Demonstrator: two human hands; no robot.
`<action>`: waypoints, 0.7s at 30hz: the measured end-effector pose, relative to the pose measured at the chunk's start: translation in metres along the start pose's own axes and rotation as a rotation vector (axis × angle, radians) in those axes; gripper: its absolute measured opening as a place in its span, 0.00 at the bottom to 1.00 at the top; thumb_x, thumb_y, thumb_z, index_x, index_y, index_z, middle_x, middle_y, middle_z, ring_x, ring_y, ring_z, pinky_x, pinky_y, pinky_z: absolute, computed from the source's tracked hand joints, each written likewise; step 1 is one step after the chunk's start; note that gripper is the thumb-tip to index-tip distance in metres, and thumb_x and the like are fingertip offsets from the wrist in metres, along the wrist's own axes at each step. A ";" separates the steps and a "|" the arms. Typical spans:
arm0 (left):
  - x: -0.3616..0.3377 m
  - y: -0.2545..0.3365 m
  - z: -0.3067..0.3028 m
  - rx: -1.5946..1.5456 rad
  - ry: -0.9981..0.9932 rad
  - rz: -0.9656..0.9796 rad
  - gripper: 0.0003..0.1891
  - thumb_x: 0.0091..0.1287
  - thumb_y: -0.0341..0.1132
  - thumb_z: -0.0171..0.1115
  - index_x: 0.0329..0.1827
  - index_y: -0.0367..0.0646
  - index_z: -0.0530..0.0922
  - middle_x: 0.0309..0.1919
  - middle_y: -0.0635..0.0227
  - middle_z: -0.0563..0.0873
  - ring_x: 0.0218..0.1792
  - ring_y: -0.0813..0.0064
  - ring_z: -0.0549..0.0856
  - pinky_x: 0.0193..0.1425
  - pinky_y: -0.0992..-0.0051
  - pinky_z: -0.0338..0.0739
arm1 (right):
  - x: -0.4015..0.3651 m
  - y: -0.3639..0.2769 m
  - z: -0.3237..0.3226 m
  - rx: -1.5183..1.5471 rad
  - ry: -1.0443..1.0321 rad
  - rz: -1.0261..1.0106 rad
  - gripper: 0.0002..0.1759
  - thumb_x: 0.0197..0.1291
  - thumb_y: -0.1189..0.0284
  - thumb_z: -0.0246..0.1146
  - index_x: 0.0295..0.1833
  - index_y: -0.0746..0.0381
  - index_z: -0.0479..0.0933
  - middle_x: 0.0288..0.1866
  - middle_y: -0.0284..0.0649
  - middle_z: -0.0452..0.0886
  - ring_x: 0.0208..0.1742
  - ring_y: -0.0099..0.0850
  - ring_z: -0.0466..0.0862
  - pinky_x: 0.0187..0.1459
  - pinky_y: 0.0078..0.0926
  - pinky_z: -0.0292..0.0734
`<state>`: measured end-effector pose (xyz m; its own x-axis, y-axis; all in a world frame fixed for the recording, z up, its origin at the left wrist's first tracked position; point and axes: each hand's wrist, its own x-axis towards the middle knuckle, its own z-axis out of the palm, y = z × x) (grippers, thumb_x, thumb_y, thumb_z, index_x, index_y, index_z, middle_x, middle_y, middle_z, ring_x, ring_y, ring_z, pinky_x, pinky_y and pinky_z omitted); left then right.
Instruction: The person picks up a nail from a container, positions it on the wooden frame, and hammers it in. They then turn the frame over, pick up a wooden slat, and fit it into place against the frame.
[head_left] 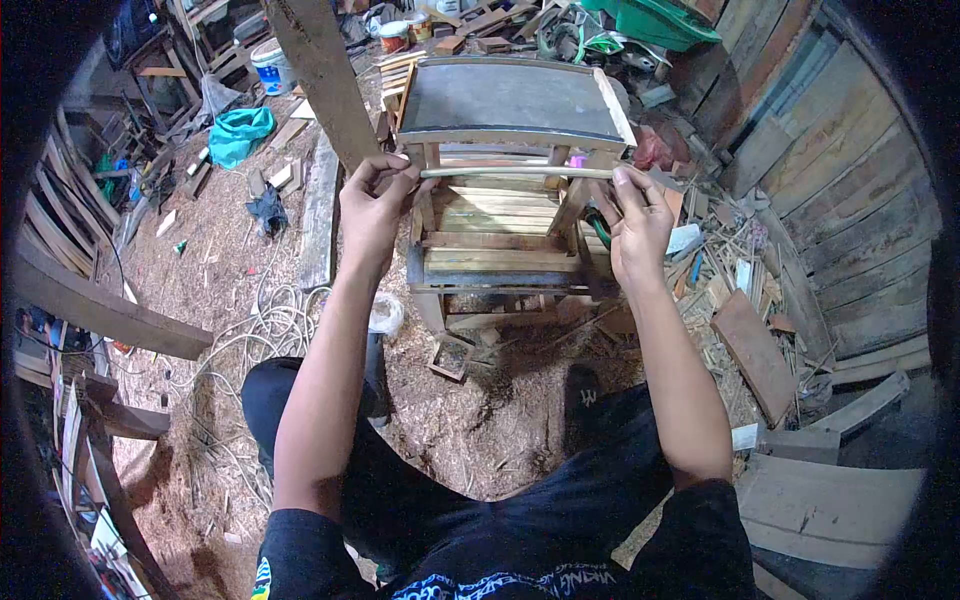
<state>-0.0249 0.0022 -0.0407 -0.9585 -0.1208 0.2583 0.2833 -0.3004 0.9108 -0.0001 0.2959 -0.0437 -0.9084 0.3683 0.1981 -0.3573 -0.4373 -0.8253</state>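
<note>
A thin pale strip (510,173), slightly bowed, stretches level between my two hands. My left hand (378,205) pinches its left end, and my right hand (640,215) grips the right end between thumb and fingers. Behind and below the strip stands a wooden chair-like frame (490,240) with a slatted seat. Its upper panel (510,97) is dark with a lighter wood edge, just beyond the strip in this view. Both hands are close to the frame's uprights.
A small square wooden box (451,357) sits on the sawdust floor before the frame. Coiled cable (265,335) lies to the left, near a teal bag (240,135). Wood scraps and a brown board (755,355) lie to the right. A post (325,75) slants up at the left.
</note>
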 end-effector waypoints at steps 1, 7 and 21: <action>0.000 -0.001 -0.002 0.008 -0.018 -0.007 0.10 0.69 0.25 0.64 0.50 0.34 0.76 0.46 0.58 0.84 0.45 0.69 0.87 0.54 0.71 0.86 | -0.001 0.000 -0.002 -0.019 -0.011 -0.016 0.11 0.69 0.77 0.62 0.53 0.71 0.76 0.53 0.45 0.80 0.52 0.32 0.84 0.57 0.33 0.87; -0.007 0.004 -0.010 0.237 -0.125 -0.077 0.17 0.64 0.28 0.71 0.54 0.35 0.79 0.44 0.59 0.86 0.41 0.76 0.86 0.49 0.77 0.82 | -0.009 -0.002 -0.008 -0.081 -0.121 -0.016 0.13 0.70 0.78 0.60 0.58 0.68 0.76 0.55 0.41 0.80 0.56 0.30 0.83 0.60 0.33 0.84; -0.037 -0.028 -0.053 0.993 -0.467 -0.086 0.18 0.63 0.36 0.71 0.54 0.37 0.85 0.47 0.50 0.89 0.50 0.65 0.88 0.58 0.66 0.78 | 0.005 0.020 -0.077 -0.637 -0.143 0.225 0.12 0.73 0.75 0.56 0.54 0.70 0.81 0.48 0.43 0.86 0.46 0.30 0.87 0.49 0.28 0.85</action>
<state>0.0043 -0.0352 -0.0931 -0.9511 0.2965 0.0871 0.2632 0.6295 0.7311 0.0048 0.3523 -0.1001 -0.9808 0.1943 0.0178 0.0003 0.0928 -0.9957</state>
